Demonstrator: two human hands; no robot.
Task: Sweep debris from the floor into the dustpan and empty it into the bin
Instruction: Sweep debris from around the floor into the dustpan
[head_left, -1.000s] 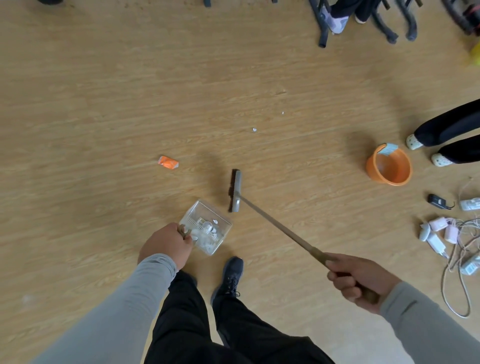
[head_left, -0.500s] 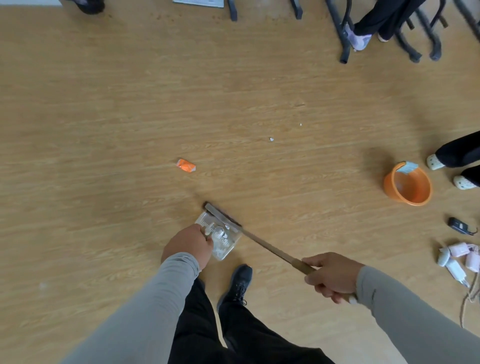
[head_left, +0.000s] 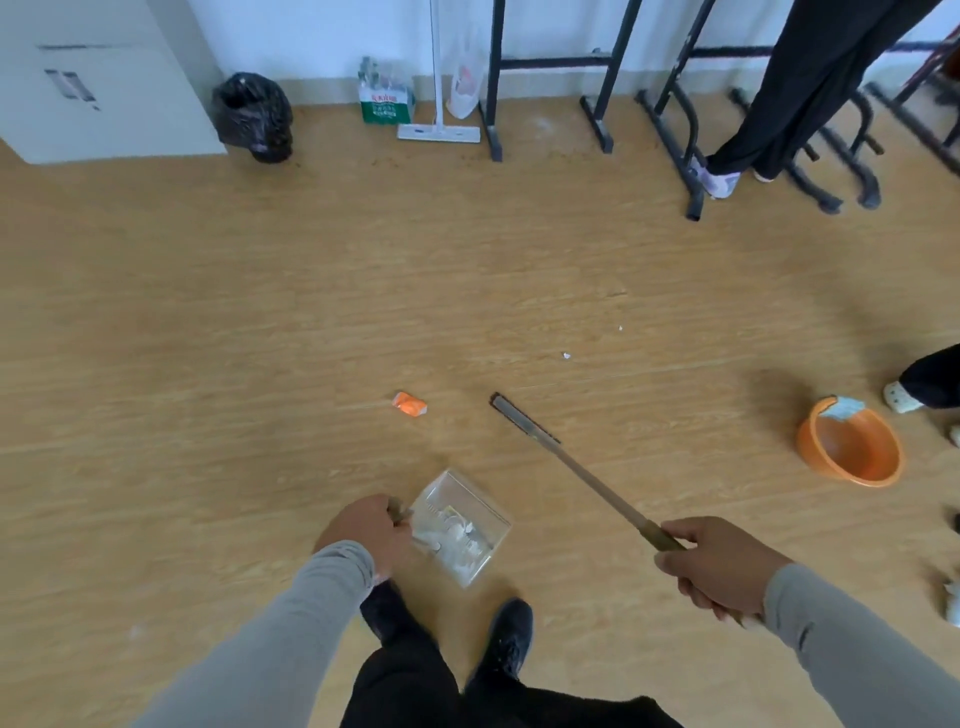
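1. On the wood-grain floor just ahead of my feet, my left hand (head_left: 363, 530) grips the handle of the clear plastic dustpan (head_left: 460, 527), which already carries pale scraps.
2. My right hand (head_left: 719, 566) is curled round the wooden handle of the long thin brush (head_left: 524, 421); its dark bristle head sits beyond the pan, apart from it.
3. Remaining debris: a crumpled orange wrapper (head_left: 409, 404) left of the brush head, and two small white flecks (head_left: 566, 356) farther out.
4. The round orange plastic bin (head_left: 852, 452) stands well to my right, a bluish-white scrap on its rim.
5. Risk: I judge that tilting the pan while reaching for the wrapper would spill the collected scraps.
6. Risk: a hard stroke could flick the light wrapper past the pan lip.
7. Risk: the flecks are tiny and easily missed.
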